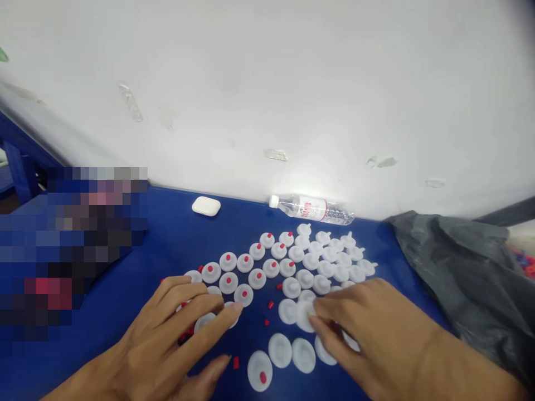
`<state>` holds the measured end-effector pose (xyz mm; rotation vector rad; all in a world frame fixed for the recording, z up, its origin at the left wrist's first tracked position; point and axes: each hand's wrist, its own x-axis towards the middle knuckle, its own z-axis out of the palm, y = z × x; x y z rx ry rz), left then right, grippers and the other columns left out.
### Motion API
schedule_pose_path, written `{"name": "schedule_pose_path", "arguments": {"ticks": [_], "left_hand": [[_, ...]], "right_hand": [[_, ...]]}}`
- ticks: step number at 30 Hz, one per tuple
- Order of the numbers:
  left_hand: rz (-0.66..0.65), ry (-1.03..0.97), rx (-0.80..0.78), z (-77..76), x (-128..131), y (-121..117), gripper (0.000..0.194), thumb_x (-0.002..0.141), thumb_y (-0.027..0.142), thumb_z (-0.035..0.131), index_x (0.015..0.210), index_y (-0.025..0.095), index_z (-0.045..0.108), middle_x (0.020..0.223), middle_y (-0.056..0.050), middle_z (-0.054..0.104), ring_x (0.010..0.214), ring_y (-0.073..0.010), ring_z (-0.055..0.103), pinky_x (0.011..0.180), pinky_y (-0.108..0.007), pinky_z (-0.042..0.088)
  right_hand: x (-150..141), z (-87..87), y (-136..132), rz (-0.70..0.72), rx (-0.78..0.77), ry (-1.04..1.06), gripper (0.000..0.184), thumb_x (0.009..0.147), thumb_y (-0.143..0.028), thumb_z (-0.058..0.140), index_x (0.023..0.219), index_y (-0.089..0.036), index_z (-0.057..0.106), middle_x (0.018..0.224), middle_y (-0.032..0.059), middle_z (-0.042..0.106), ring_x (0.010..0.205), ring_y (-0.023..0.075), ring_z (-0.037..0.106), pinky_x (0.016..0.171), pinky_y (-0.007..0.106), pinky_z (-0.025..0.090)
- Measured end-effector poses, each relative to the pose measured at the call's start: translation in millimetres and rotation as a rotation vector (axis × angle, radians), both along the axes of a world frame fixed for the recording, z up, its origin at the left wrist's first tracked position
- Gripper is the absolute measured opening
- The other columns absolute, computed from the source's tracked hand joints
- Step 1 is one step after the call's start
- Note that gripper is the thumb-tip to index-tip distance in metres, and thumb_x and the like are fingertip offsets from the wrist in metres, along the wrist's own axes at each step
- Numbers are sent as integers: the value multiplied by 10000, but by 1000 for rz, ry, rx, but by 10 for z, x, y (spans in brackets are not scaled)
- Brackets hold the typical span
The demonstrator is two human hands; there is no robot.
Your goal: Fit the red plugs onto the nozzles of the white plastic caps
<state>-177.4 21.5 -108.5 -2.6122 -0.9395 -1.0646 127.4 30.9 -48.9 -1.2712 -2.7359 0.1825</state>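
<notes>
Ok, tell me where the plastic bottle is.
In the head view, the plastic bottle lies just right of centre, beside the white wall and behind the white pieces.

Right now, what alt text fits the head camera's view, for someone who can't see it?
A person's right hand pinches a white disc over a blue table, while the left hand is spread beside red-tipped discs. Behind, a clear bottle lies near the wall.

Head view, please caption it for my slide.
Blue table: left hand over red-tipped white discs, right hand pinching a white disc.
</notes>
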Motion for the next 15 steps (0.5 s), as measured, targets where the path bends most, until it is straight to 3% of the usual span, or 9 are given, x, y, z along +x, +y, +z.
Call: {"name": "schedule_pose_path", "arguments": {"ticks": [4,15], "left_hand": [[-48,1,3,-59,-45,14,290,888,211,576,1141,192,716,889,-64,770,842,-270,641,733,-456,538],[-53,3,-41,-103,-43,14,283,894,187,580,1145,179,709,935,-77,750,880,-271,622,779,-478,524]], "right_hand": [[169,-97,9,-14,-10,-249,316,973,-193,596,673,-282,556,576,-20,633,485,210,593,557,400,280],[134,-170,-6,46,-74,-204,322,895,-159,688,622,-274,564,561,-34,629,491,199,607,537,405,297]]}}
